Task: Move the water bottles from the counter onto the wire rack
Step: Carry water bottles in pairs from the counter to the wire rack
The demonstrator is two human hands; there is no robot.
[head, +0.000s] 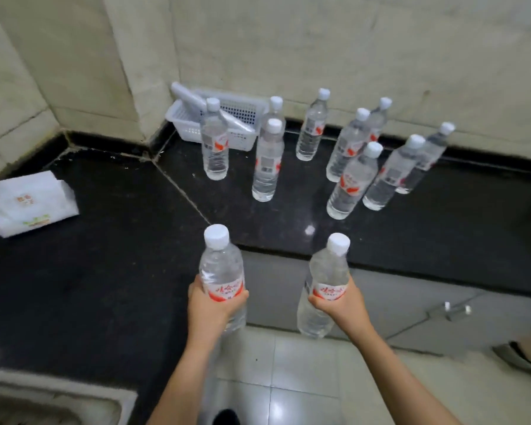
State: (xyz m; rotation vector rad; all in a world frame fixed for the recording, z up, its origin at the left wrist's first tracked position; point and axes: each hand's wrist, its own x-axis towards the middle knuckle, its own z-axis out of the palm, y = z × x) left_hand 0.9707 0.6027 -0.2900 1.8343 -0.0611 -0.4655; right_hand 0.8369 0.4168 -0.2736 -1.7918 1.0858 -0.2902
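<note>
My left hand [210, 305] grips a clear water bottle [221, 265] with a white cap and red label, held upright off the counter's front edge. My right hand [339, 303] grips a second, similar bottle [327, 271], tilted slightly right. Several more bottles stand on the black counter [105, 256] further back, among them one [214, 142] by the basket, one [267, 161] in the middle and one [351, 182] in the right cluster. No wire rack is in view.
A white plastic basket [227, 139] sits in the back corner against the tiled wall. A pack of tissues [28, 204] lies at the left. A sink rim [59, 397] shows at bottom left. Below the counter are grey cabinet doors [411, 308] and a tiled floor [288, 378].
</note>
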